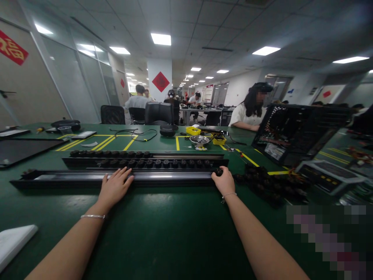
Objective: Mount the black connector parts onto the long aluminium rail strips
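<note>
A long black channel-shaped rail point(169, 177) lies crosswise on the green table in front of me. My left hand point(115, 185) rests on it left of the middle, fingers stretched out and apart. At the rail's right end, my right hand point(225, 181) pinches a small dark knob-like part point(217, 171) between thumb and fingers. Some black pieces point(29, 173) sit in the left end of the same rail. Just behind are more rails, carrying a row of small round black parts point(175, 163). A heap of similar black parts point(269, 182) lies right of my right hand.
An open black computer case point(297, 134) and a metal power-supply-like box point(329, 175) stand at right. Farther back are a metal bowl point(199, 140), a yellow bin point(193, 130) and cables. A black tray point(26, 149) lies left. A person point(247, 111) sits across the table.
</note>
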Tool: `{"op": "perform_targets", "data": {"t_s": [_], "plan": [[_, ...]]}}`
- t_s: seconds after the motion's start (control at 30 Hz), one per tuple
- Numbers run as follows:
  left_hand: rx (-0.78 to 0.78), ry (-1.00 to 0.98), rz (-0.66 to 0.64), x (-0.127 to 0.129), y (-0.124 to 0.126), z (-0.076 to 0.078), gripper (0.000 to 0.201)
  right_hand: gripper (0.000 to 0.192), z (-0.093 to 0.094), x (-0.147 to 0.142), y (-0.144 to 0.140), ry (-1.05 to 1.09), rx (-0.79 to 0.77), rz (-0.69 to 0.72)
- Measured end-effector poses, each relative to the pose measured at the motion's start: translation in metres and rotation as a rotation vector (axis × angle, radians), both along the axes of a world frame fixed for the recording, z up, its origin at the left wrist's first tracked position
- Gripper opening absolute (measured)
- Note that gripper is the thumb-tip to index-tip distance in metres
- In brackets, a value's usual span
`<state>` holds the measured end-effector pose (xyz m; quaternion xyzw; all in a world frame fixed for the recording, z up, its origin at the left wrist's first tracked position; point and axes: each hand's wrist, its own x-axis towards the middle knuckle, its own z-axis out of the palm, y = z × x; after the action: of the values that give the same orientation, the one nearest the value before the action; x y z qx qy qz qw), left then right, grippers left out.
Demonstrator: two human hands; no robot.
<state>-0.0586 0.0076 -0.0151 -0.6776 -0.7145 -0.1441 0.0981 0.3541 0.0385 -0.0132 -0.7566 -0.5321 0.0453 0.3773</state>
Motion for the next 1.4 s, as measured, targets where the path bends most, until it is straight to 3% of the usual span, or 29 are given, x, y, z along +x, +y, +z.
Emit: {"op": "perform_targets", "data": {"t_s": [1.4], "plan": [[0.001,-0.017,0.034,-0.002,0.004,-0.004,0.051,0.043,-0.002,0.013,0.006,0.061,0.013,0.019]]}}
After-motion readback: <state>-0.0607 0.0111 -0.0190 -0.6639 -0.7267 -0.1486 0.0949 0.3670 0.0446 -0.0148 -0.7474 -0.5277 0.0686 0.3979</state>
